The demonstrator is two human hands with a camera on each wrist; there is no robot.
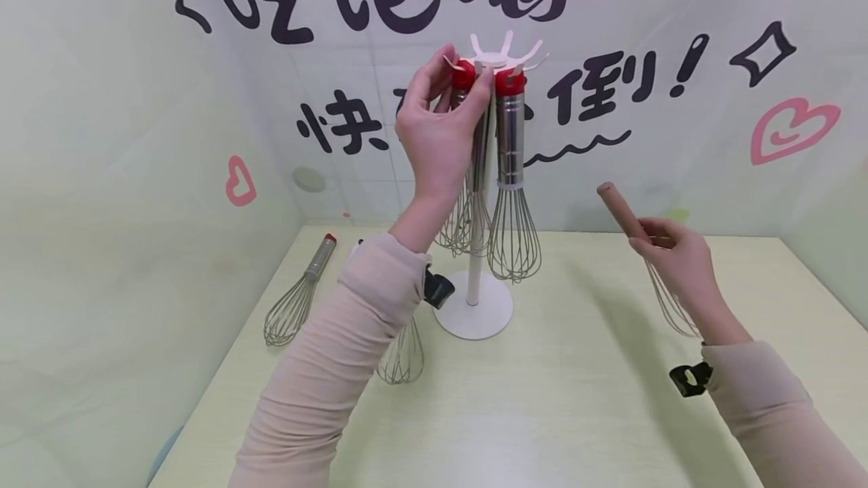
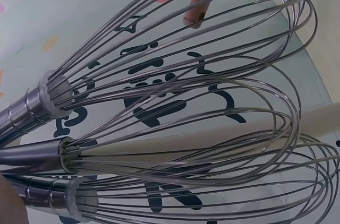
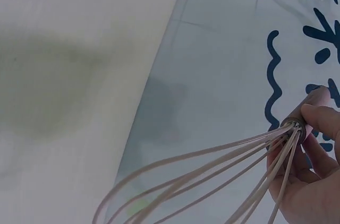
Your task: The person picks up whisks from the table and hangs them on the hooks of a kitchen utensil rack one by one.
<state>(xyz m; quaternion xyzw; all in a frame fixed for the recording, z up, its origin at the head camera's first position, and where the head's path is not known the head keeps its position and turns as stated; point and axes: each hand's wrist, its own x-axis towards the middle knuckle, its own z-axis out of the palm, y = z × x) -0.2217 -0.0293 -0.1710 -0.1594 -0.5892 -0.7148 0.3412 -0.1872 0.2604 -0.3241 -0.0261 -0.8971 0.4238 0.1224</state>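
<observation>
A white stand (image 1: pixel 473 322) with a ring of upturned hooks at its top bears several hanging whisks. My left hand (image 1: pixel 437 123) is up at the hooks, its thumb and fingers pinching a steel-handled whisk (image 1: pixel 479 164) near its top; the exact grip is partly hidden. Beside it hang a red-topped whisk (image 1: pixel 463 75) and another red-topped whisk (image 1: pixel 511 134). The left wrist view shows their wire loops (image 2: pixel 186 38) close together. Off to the right, my right hand (image 1: pixel 678 258) holds a whisk with a brownish handle (image 1: pixel 620 209), handle end raised, wires (image 3: pixel 212 165) pointing down.
On the table (image 1: pixel 542 413) at left lies a red-tipped whisk (image 1: pixel 298 300). Another whisk (image 1: pixel 402 356) lies partly hidden under my left forearm. Behind the table hangs a printed backdrop (image 1: pixel 576 194) with black lettering.
</observation>
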